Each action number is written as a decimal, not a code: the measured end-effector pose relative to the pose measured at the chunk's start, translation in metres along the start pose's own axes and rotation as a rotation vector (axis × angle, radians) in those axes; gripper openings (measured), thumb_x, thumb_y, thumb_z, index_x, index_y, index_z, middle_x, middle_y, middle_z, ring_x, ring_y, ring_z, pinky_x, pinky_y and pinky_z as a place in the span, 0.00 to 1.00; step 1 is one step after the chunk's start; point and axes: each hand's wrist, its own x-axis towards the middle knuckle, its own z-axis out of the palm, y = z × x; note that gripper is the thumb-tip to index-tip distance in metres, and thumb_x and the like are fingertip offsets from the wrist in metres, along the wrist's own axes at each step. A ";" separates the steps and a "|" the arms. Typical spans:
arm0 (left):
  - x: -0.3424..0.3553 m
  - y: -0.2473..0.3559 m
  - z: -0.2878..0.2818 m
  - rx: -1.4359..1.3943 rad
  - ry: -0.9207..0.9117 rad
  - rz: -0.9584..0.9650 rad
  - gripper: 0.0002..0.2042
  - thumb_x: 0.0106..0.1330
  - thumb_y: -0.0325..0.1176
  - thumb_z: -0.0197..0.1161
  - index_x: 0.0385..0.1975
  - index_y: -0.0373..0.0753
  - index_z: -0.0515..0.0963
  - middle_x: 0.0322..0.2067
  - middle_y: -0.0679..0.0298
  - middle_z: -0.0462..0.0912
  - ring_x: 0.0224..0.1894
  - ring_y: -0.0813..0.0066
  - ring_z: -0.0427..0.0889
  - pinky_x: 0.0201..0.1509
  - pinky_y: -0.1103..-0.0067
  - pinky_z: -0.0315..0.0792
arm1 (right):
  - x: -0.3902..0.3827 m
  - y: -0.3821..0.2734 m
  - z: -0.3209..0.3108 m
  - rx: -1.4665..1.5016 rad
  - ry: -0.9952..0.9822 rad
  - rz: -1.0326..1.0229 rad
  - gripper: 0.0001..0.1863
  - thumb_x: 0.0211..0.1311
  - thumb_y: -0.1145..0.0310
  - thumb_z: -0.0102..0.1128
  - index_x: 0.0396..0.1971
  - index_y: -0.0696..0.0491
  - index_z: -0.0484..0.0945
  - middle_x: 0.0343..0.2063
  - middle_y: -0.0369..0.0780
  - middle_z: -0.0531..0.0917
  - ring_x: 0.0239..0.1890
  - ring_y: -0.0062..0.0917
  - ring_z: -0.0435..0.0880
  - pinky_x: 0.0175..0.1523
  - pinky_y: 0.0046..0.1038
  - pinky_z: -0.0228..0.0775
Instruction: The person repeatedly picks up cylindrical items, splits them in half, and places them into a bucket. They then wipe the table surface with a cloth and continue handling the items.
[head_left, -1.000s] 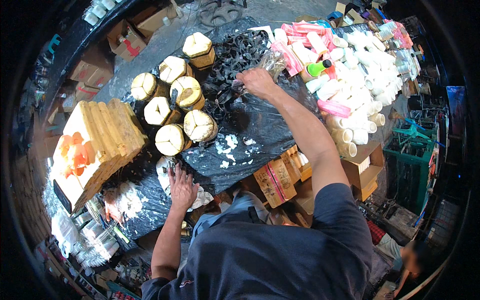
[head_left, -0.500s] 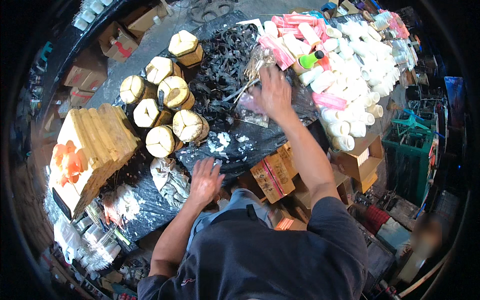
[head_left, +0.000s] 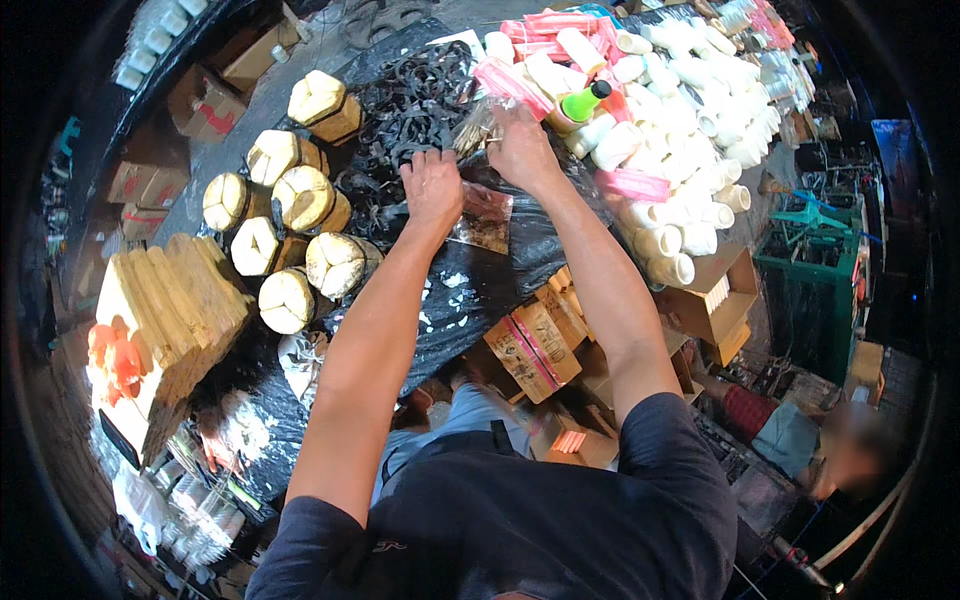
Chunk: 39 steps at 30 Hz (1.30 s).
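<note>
My left hand (head_left: 433, 190) is at the near right side of a heap of black rubbery strips (head_left: 415, 105). Its fingers bend downward, and whatever is under their tips is hidden. Just to the right, my right hand (head_left: 524, 150) closes on a bundle of thin pale sticks (head_left: 476, 130), which looks partly wrapped in clear plastic. Below and between the hands, a flat clear plastic packet (head_left: 485, 218) lies on the black sheet (head_left: 470, 325) covering the table. A green bottle with a black cap (head_left: 585, 101) stands just right of my right hand.
Several yellowish bundled blocks (head_left: 310, 198) stand left of the strips. Stacked yellow slabs (head_left: 175, 300) carry orange gloves (head_left: 115, 362). White plastic containers (head_left: 690, 120) and pink packets (head_left: 635, 186) heap at the right. Cardboard boxes (head_left: 535, 350) sit below the table. Another person (head_left: 785, 440) is at lower right.
My left hand has moved from the near table edge up to the black strips. My right hand has gone from spread fingers above the bundle to closing on it.
</note>
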 end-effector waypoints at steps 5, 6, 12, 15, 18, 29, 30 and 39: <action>-0.005 0.019 -0.039 0.070 -0.009 0.107 0.09 0.68 0.31 0.59 0.46 0.39 0.78 0.40 0.52 0.86 0.46 0.54 0.86 0.48 0.57 0.75 | -0.015 0.015 -0.024 0.246 -0.024 0.202 0.26 0.56 0.71 0.65 0.56 0.62 0.82 0.44 0.57 0.88 0.50 0.47 0.89 0.54 0.43 0.83; -0.005 0.024 -0.050 0.100 -0.050 0.125 0.09 0.68 0.31 0.60 0.46 0.39 0.77 0.40 0.52 0.86 0.43 0.53 0.87 0.45 0.57 0.78 | -0.022 0.014 -0.029 0.360 -0.045 0.303 0.27 0.56 0.72 0.65 0.58 0.60 0.82 0.44 0.57 0.88 0.47 0.45 0.90 0.51 0.40 0.84; 0.010 0.033 -0.083 0.069 -0.174 0.405 0.13 0.65 0.27 0.62 0.49 0.38 0.79 0.38 0.52 0.85 0.38 0.53 0.90 0.40 0.60 0.84 | -0.059 0.025 -0.028 1.045 0.046 0.575 0.31 0.59 0.80 0.62 0.66 0.60 0.79 0.44 0.47 0.90 0.34 0.27 0.92 0.39 0.29 0.86; 0.028 0.034 -0.096 0.114 -0.179 0.503 0.09 0.67 0.28 0.61 0.45 0.39 0.81 0.36 0.55 0.87 0.37 0.55 0.90 0.41 0.61 0.81 | -0.060 0.037 -0.018 1.202 0.033 0.618 0.26 0.62 0.82 0.59 0.62 0.67 0.79 0.43 0.45 0.89 0.34 0.25 0.89 0.38 0.28 0.85; 0.055 0.045 -0.112 0.148 -0.225 0.683 0.06 0.69 0.29 0.59 0.41 0.41 0.82 0.32 0.57 0.88 0.36 0.56 0.90 0.43 0.61 0.78 | -0.057 0.034 -0.028 1.287 -0.015 0.713 0.19 0.68 0.80 0.57 0.57 0.66 0.80 0.43 0.45 0.88 0.37 0.29 0.90 0.40 0.30 0.86; 0.124 0.090 -0.157 0.375 -0.325 0.986 0.10 0.66 0.32 0.61 0.32 0.36 0.89 0.32 0.50 0.90 0.36 0.52 0.92 0.40 0.59 0.84 | -0.070 0.048 -0.013 1.539 -0.010 0.718 0.17 0.75 0.74 0.56 0.58 0.67 0.74 0.35 0.40 0.81 0.35 0.32 0.88 0.47 0.38 0.90; 0.126 0.091 -0.159 0.359 -0.320 0.991 0.10 0.66 0.31 0.61 0.31 0.36 0.88 0.32 0.49 0.90 0.36 0.50 0.92 0.41 0.58 0.84 | -0.071 0.050 -0.011 1.519 -0.017 0.693 0.18 0.75 0.74 0.56 0.58 0.68 0.74 0.35 0.40 0.81 0.35 0.32 0.89 0.47 0.38 0.89; 0.103 0.089 -0.201 0.473 -0.288 0.926 0.07 0.66 0.27 0.60 0.39 0.40 0.85 0.46 0.56 0.89 0.62 0.61 0.82 0.70 0.52 0.67 | -0.072 0.042 -0.017 1.449 0.051 0.723 0.19 0.72 0.78 0.55 0.60 0.66 0.77 0.41 0.46 0.89 0.35 0.31 0.91 0.39 0.28 0.85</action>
